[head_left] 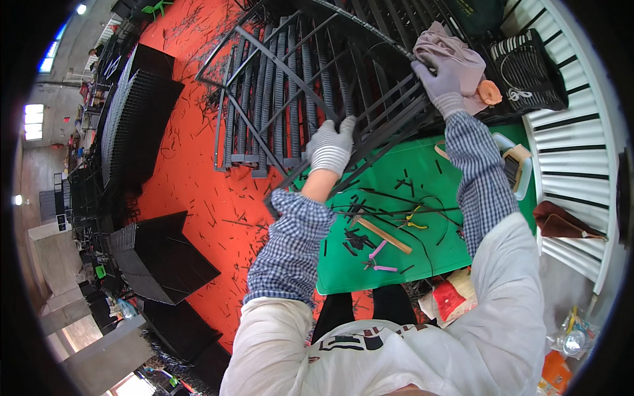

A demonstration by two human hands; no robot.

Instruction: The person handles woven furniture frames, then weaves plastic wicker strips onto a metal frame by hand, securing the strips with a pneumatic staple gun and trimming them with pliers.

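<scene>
Both my hands wear pale gloves with checked sleeve covers above them. My left hand (pixel 332 145) is closed around a bar of a black frame (pixel 288 72) with crossing diagonal braces. Near the frame's far right corner, my right hand (pixel 439 86) grips its edge, next to a bundled pinkish cloth (pixel 449 51). The frame is tilted over a pile of long black ribbed strips (pixel 281 99). Below my hands a green table (pixel 389 171) carries a wooden-handled hammer (pixel 383 235), pink-handled pliers (pixel 379 258), yellow-handled pliers (pixel 413 219) and scattered short black pieces.
Stacked black panels (pixel 135 119) stand on the littered red floor (pixel 211 237) at left. A black bag (pixel 528 72) and a light blue tray (pixel 526 185) lie by the white ribbed wall (pixel 571 132) at right. A red and white sack (pixel 449 300) sits under the table's near edge.
</scene>
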